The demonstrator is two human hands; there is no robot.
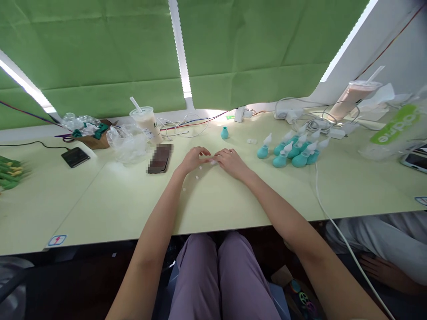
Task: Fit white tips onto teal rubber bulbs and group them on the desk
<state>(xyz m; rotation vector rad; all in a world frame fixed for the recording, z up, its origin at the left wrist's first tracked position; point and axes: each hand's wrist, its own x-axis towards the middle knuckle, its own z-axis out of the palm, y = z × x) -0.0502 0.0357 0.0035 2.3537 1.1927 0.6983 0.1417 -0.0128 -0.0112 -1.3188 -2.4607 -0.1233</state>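
Over the middle of the table, my left hand (195, 160) and my right hand (232, 163) meet at the fingertips. Both have curled fingers, closed around something too small to make out. A small whitish translucent piece (212, 162) shows just below the fingertips. Tiny white bits, one of them a white piece (196, 177), lie on the table beside my left hand. Beyond my hands stands a teal rubber bulb (224, 133) with an open neck and no tip. To its right lie small clear pieces (251, 141). Several teal bulbs with clear pointed tips (281, 159) stand grouped right of my right hand.
A phone (160, 158), a plastic bag (128, 144) and a drink cup (147, 122) are on the left. Farther left lies a black device (75, 157). On the right are tangled cables (315, 122), another cup (353, 98) and a large clear bag (393, 126). Someone sits at right.
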